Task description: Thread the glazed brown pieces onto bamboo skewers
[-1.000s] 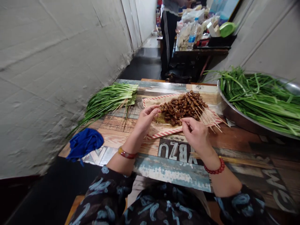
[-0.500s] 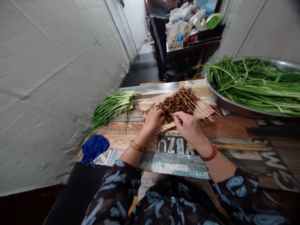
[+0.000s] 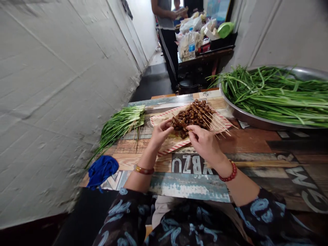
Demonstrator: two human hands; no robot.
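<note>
Right here at the table [image 3: 189,186], our left hand [image 3: 161,134] and right hand [image 3: 204,143] sit right at the glazed skewers [image 3: 191,118] on red-striped paper [image 3: 176,143], chives [image 3: 271,95] heaped in a steel basin [image 3: 246,118] just beside!

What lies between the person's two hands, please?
In the head view, glazed brown skewered food on red-striped paper lies between the left hand and right hand.

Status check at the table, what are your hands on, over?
Left hand and right hand at the glazed skewers. Both over striped paper. Metal tray of greens off right, apart from hands.
</note>
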